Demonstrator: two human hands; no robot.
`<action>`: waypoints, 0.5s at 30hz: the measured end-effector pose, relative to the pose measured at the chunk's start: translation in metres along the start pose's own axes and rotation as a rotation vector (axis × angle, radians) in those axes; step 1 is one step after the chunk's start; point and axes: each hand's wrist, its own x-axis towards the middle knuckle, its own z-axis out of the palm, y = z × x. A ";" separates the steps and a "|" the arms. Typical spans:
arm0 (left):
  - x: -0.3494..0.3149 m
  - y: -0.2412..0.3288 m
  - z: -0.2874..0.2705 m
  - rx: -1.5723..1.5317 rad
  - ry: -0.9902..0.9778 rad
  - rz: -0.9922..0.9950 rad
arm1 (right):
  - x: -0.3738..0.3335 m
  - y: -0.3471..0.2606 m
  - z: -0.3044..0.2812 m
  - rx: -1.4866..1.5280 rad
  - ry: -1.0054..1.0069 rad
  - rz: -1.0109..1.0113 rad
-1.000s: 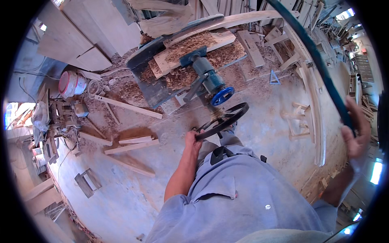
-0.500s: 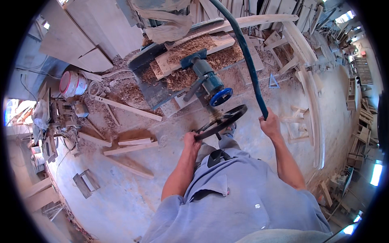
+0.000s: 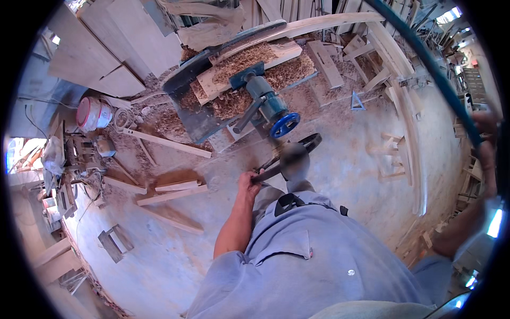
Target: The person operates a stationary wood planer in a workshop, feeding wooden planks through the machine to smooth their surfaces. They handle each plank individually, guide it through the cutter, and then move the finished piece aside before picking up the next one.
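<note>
A: Where is the left hand point(image 3: 248, 186)?
B: On the wheel point(image 3: 272, 171), fingers folded round its near left rim, leaving only a slight gap.

A: And the right hand point(image 3: 487, 154)?
B: Well to the right of the wheel, fingers curled on a green tube point(image 3: 445, 87) that runs up and away, beyond the wheel. It's blurred, so I can't tell how tight.

A: What's under it all?
B: A pale, dusty floor point(image 3: 340, 165). Left of the wheel lie rough battens point(image 3: 172, 195), and further left, nearer the body, a small wooden frame point(image 3: 115, 243).

A: Just past the wheel?
B: A round blue handwheel point(image 3: 285, 125) on a green metal cylinder point(image 3: 271, 105). Beyond those, a pale board point(image 3: 289, 51) lies half buried in curly brown shavings point(image 3: 248, 56).

A: To either side out there?
B: Beyond the wheel and to its right, a blue triangular set square point(image 3: 358, 101) flat on the floor; far to the wheel's left, a round white bucket point(image 3: 90, 113) with a red rim.

A: Farthest?
B: Beyond the wheel, a long curved beam point(image 3: 340, 19) of smooth wood, and, off to the wheel's left, broad flat panels point(image 3: 114, 37), leaning.
</note>
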 end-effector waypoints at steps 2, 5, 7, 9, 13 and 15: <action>-0.008 -0.001 0.010 -0.035 0.050 -0.008 | -0.026 0.015 0.063 0.142 0.001 0.071; 0.002 -0.004 0.000 -0.008 -0.001 0.021 | -0.054 0.026 0.196 0.355 -0.242 0.412; -0.003 -0.006 0.009 0.016 0.004 -0.005 | -0.078 0.059 0.309 0.275 -0.157 0.352; -0.002 -0.004 0.008 0.035 0.005 0.012 | -0.064 0.059 0.327 0.317 -0.201 0.328; -0.006 -0.004 0.010 0.044 0.039 0.076 | -0.045 0.046 0.246 0.266 -0.373 0.422; -0.007 -0.007 0.006 0.019 0.044 0.103 | -0.037 0.035 0.167 0.211 -0.294 0.282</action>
